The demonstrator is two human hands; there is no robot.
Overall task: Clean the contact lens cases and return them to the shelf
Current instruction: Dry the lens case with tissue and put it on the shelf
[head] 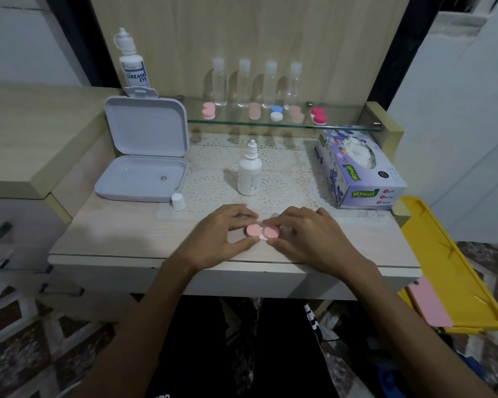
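Tabletop: a pale wood-grain desk [112, 239] with a white lace doily [270, 179] spread across its middle and back.
Hands: the left hand [222, 237] and right hand [308, 239] meet near the front edge, each pinching one end of a pink contact lens case [261, 232] between curled fingers and thumb — the case sits just above or on the wood, I cannot tell which.
On the doily: a white solution bottle [250, 172] stands upright with its cap off; a small white cap [178, 201] stands just left of the doily, beside the open box.
Left side: a lavender hinged box [144, 150] lies open, lid propped upright.
Right side: a purple tissue box [360, 173], tissue showing at its opening.
Glass shelf [342, 127]: four clear bottles [219, 81] in a row, with lens cases in front of them — pink [208, 110], two pale peach ones, blue-and-white [276, 112], red-and-white [318, 115].
Back corner: a taller Dream Eye bottle [133, 64] against the wood panel.
Room: white walls either side, patterned floor below, a yellow tray [457, 268] leaning off the desk's right.
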